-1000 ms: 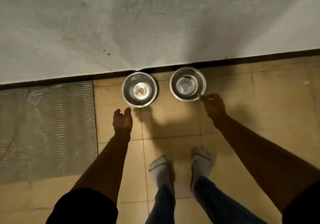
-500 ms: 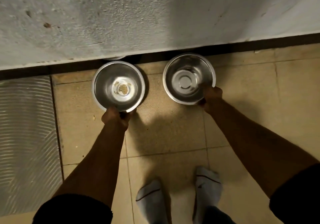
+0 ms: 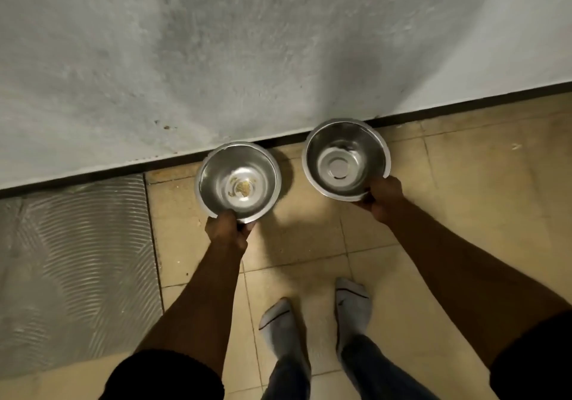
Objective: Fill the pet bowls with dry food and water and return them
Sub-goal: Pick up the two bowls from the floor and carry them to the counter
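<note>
Left hand [image 3: 227, 229] was closed on the near rim of the left bowl [image 3: 213, 167], knuckles up, thumb side toward the bowl's edge. Right hand [image 3: 383, 197] was likewise clamped on the near-right rim of the right bowl [image 3: 322, 149]. Both bowls were steel, mouths up, side by side but apart, close to the base of the grey wall [image 3: 247, 43]. Whether they rested on the tiled floor [image 3: 309, 245] or were raised off it could not be told. Left bowl held a small patch of yellowish residue at its centre; right bowl looked bare, with only a round boss in its bottom. Grey ribbed mat [image 3: 77, 260] lay to the left. Two feet in grey socks [image 3: 351, 303] stood on the tiles behind the bowls.
</note>
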